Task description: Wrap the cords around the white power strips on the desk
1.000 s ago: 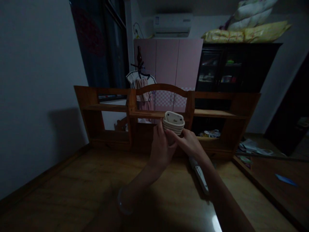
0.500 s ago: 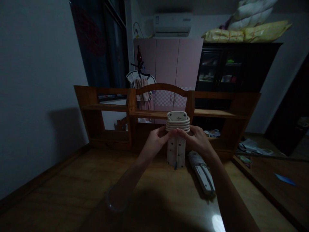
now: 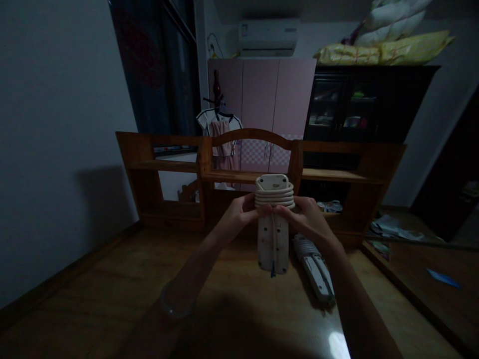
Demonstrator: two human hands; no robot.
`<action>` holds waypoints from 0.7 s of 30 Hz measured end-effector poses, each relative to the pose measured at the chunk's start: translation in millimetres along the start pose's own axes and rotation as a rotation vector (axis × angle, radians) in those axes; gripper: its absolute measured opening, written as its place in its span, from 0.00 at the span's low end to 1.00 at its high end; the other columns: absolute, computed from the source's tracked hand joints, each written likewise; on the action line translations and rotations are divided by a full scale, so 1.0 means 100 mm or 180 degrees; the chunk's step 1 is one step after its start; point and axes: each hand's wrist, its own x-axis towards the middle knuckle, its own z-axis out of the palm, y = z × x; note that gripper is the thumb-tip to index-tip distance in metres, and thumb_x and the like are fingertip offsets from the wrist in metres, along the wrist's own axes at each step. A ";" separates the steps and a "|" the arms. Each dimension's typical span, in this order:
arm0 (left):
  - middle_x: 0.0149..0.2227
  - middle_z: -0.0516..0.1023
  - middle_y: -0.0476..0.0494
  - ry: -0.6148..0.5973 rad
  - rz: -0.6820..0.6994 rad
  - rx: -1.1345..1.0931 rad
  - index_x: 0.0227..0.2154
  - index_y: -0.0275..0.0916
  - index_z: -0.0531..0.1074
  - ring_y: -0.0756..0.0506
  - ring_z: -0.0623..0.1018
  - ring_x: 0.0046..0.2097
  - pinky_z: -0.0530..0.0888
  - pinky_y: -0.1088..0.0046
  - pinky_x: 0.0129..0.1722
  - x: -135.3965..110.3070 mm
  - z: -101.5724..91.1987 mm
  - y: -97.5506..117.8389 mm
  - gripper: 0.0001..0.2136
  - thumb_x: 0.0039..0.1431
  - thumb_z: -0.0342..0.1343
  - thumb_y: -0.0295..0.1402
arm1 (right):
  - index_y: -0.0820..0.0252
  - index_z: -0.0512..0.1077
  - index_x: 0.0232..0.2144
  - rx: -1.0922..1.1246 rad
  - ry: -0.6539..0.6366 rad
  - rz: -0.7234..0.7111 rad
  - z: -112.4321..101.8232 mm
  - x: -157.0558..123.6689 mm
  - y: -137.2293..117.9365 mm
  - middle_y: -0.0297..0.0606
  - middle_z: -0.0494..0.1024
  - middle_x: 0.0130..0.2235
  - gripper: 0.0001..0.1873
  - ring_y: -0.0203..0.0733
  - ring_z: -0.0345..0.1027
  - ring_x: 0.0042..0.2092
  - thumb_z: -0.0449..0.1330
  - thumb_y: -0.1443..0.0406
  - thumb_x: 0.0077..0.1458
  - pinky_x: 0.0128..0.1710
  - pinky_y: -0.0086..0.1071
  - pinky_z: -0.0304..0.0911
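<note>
Left hand [image 3: 236,218] and right hand [image 3: 310,219] pinch a white corded strip [image 3: 273,249] between them, thumbs nearly meeting over its coiled cord [image 3: 275,198], fingers bent around the sides. It is held upright above a wooden surface [image 3: 130,284], in front of a wooden shelf unit [image 3: 249,134]. A second white strip [image 3: 317,275], also cord-wrapped, lies beside the right forearm. Beyond the shelf stand a pink wardrobe [image 3: 258,94] and a dark cabinet [image 3: 396,104]. The air conditioner [image 3: 268,39] bears a small label [image 3: 244,31], too blurred to read.

The held strip [image 3: 266,239] looks matt plastic, the surface below [image 3: 232,279] glossy wood.
</note>
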 end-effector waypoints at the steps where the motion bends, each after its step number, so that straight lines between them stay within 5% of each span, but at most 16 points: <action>1: 0.51 0.75 0.36 -0.0018 0.0004 0.0031 0.53 0.34 0.71 0.36 0.74 0.52 0.70 0.61 0.51 0.00 -0.01 0.01 0.22 0.56 0.62 0.37 | 0.64 0.75 0.25 -0.0005 -0.0033 -0.0002 0.00 0.00 0.01 0.33 0.73 0.24 0.24 0.38 0.66 0.29 0.59 0.48 0.54 0.27 0.27 0.56; 10: 0.50 0.76 0.37 -0.0095 0.0015 0.0130 0.52 0.35 0.72 0.35 0.73 0.53 0.69 0.61 0.52 -0.02 0.01 0.06 0.22 0.55 0.62 0.38 | 0.62 0.76 0.36 0.0742 -0.0576 0.0309 -0.06 -0.05 -0.06 0.38 0.78 0.35 0.22 0.42 0.69 0.35 0.56 0.49 0.58 0.32 0.29 0.62; 21: 0.55 0.71 0.36 -0.0037 0.0099 -0.0034 0.52 0.37 0.68 0.37 0.70 0.57 0.66 0.61 0.57 0.02 0.13 -0.10 0.26 0.52 0.65 0.40 | 0.62 0.76 0.29 0.0146 -0.0398 0.0032 -0.18 -0.05 -0.05 0.33 0.76 0.29 0.23 0.39 0.67 0.32 0.57 0.47 0.56 0.29 0.27 0.57</action>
